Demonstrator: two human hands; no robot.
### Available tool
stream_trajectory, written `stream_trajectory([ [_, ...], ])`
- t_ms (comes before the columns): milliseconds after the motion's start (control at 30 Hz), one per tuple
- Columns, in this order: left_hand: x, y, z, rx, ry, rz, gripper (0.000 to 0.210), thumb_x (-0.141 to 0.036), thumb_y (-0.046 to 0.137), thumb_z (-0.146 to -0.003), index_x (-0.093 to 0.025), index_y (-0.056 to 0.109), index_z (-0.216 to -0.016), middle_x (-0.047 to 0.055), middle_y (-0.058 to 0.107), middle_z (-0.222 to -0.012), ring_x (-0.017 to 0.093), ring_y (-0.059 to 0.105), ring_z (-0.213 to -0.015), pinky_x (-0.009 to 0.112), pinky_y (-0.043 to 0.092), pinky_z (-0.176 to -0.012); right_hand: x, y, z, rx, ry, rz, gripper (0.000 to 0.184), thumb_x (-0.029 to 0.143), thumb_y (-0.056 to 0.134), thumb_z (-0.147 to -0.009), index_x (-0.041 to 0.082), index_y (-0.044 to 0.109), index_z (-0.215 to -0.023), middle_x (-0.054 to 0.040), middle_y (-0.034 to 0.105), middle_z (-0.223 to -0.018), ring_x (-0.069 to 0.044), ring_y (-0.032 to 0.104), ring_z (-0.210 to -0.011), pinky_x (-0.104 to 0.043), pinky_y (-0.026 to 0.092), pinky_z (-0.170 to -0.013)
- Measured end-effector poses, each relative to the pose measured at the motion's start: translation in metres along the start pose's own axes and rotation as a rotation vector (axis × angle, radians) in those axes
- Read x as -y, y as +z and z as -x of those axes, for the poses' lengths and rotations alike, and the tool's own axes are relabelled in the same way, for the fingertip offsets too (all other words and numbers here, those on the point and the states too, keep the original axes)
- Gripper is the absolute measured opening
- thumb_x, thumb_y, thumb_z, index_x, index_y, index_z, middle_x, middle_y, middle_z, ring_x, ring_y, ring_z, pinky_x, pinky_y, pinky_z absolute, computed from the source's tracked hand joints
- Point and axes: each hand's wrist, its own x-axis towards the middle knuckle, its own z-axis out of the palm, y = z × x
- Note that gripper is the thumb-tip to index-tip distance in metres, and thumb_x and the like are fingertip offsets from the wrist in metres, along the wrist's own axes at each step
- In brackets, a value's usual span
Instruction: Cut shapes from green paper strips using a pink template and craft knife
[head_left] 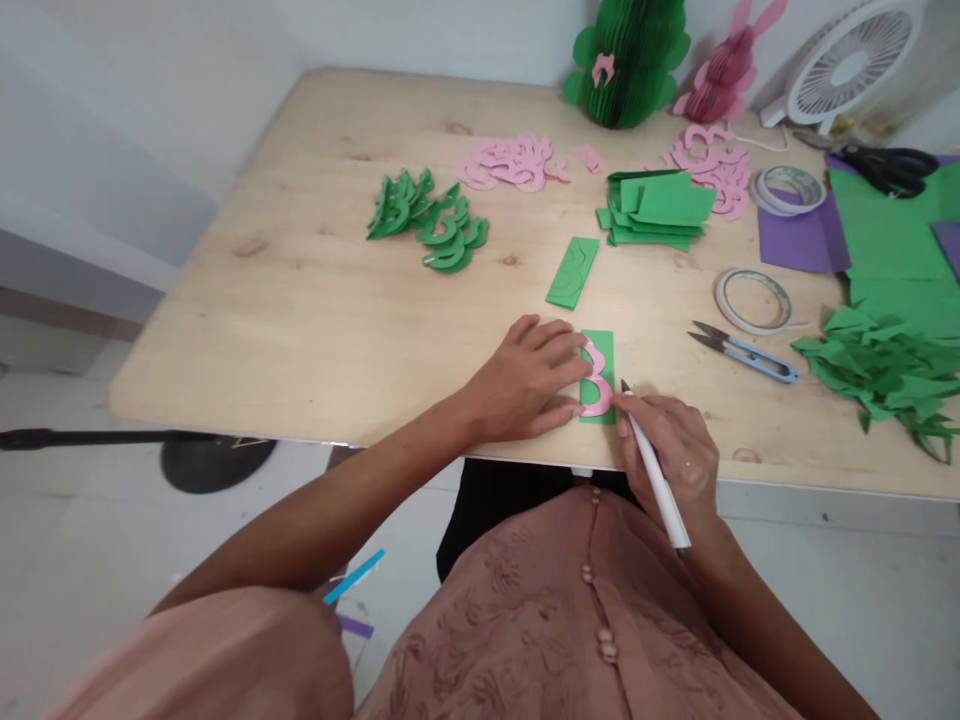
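Observation:
My left hand [529, 380] lies spread on the table, its fingertips pressing the left edge of a pink paper cutout [598, 390] shaped like a 3. Under the cutout is a green paper strip [607, 345]. My right hand [675, 455] is closed around a white marker pen [656, 480]. Its dark tip is just right of the green strip, and I cannot tell whether it touches anything. Above the strip lies a green paper piece [574, 270] with a wavy outline drawn on it.
Behind are green cutouts [450, 235], pink cutouts [517, 162] and a green paper stack [660, 208]. On the right lie blue thread snips [750, 356], tape rolls [754, 300], black scissors [889, 168] and green scraps [885, 370]. A white fan [851, 65] stands at the back right.

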Motion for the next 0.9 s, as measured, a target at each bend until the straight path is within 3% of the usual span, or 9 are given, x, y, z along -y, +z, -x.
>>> stream_trajectory([
  [900,0.0011,-0.0004,0.0004,0.000,0.007,-0.003,0.033,-0.039,0.056,-0.092,-0.021,0.062,-0.119,0.012,0.053,-0.141,0.033,0.041,-0.134,0.053,0.028,-0.111,0.0055,-0.0027,-0.0065,0.017,0.012,0.022,0.019,0.007,0.059,-0.089,0.015,0.067,-0.104,-0.0071,0.074,-0.086,-0.022,0.068,-0.082,-0.035,0.051,-0.077],
])
